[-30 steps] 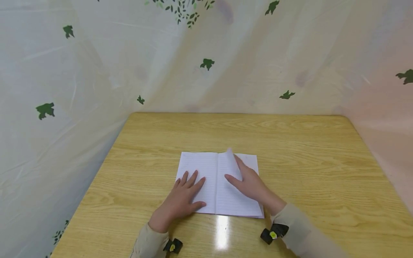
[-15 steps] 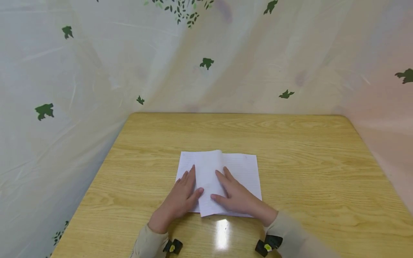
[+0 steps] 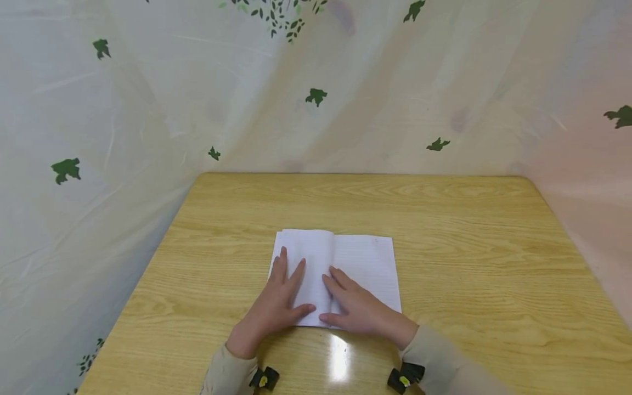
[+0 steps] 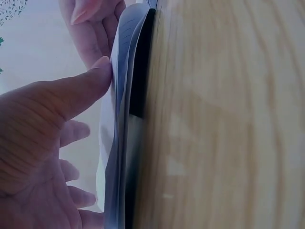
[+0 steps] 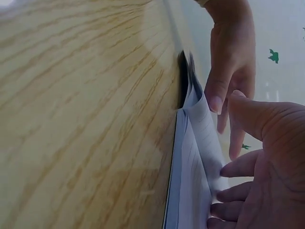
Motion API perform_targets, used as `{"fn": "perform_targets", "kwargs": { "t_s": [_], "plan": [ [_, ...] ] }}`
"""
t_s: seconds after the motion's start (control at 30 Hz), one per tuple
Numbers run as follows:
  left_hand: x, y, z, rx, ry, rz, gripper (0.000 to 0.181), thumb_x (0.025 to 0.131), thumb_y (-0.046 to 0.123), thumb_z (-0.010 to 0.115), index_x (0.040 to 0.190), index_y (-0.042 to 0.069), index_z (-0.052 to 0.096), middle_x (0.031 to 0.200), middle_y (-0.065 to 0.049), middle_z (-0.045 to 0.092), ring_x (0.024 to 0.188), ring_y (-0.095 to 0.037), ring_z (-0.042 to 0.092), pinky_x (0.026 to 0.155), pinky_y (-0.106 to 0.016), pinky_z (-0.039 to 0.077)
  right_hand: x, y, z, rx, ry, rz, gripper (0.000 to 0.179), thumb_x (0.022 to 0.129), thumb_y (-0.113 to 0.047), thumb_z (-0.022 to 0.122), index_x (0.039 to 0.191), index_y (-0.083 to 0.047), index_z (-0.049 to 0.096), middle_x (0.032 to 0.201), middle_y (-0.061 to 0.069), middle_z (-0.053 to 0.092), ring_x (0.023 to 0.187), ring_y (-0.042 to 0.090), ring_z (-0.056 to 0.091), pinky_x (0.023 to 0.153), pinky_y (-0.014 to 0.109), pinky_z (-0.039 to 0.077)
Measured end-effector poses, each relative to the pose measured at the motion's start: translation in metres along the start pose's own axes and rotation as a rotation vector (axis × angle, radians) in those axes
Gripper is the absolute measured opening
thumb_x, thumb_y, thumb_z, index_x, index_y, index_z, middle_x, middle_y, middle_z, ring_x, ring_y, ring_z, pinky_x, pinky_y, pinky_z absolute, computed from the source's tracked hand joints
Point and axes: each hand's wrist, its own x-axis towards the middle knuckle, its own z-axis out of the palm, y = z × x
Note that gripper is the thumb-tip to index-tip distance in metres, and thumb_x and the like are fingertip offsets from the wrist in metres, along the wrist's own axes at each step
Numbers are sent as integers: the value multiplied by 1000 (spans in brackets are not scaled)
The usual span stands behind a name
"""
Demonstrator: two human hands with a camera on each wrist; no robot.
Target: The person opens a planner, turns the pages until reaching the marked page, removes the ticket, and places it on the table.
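An open notebook with white lined pages lies flat near the front middle of the table. My left hand rests on its left page with the fingers spread and the thumb pointing toward the fold. At the fold, my right hand touches the paper with extended fingertips, its palm over the right page. From the left wrist view, the left thumb presses near the lower edge of the notebook, whose pages bow up slightly. The right wrist view shows the right fingertips on the page surface.
The wooden table extends around the notebook on all sides. Behind it hangs a pale curtain with green leaf and bird prints. Black straps with small devices sit at both wrists.
A page has turned over from the right side to the left and now lies under my left hand. My right hand has moved left and toward the front, to the fold.
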Motion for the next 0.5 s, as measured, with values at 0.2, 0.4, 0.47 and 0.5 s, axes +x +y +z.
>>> {"fn": "perform_targets", "kwargs": {
  "t_s": [0.2,0.4,0.47,0.5],
  "plan": [
    [1,3,-1,86,-78,17,81,83,50,72,150,14,41,157,-29,13,139,-58,10,103,-72,24,-2,3,1,-121,-17,-63,76,95,-47,58,149,1,34,157,25,20,144,40,18,114,52,23],
    [1,6,0,136,-135,29,79,83,56,68,149,21,42,158,-22,20,140,-55,12,106,-72,14,-3,5,-1,-177,-41,-85,70,96,-44,57,149,-3,37,158,20,21,145,38,17,114,51,22],
    [1,7,1,140,-153,23,77,84,57,67,149,23,42,158,-21,20,141,-54,12,108,-70,14,-4,6,-3,-178,-49,-95,69,96,-42,58,149,-4,37,158,20,22,146,37,17,115,51,21],
    [1,7,1,138,-161,18,77,84,57,67,149,23,43,158,-20,20,141,-54,12,108,-70,14,-4,7,-3,-178,-50,-98,68,96,-41,58,149,-4,38,158,19,22,146,37,17,115,51,21]
  ]
}}
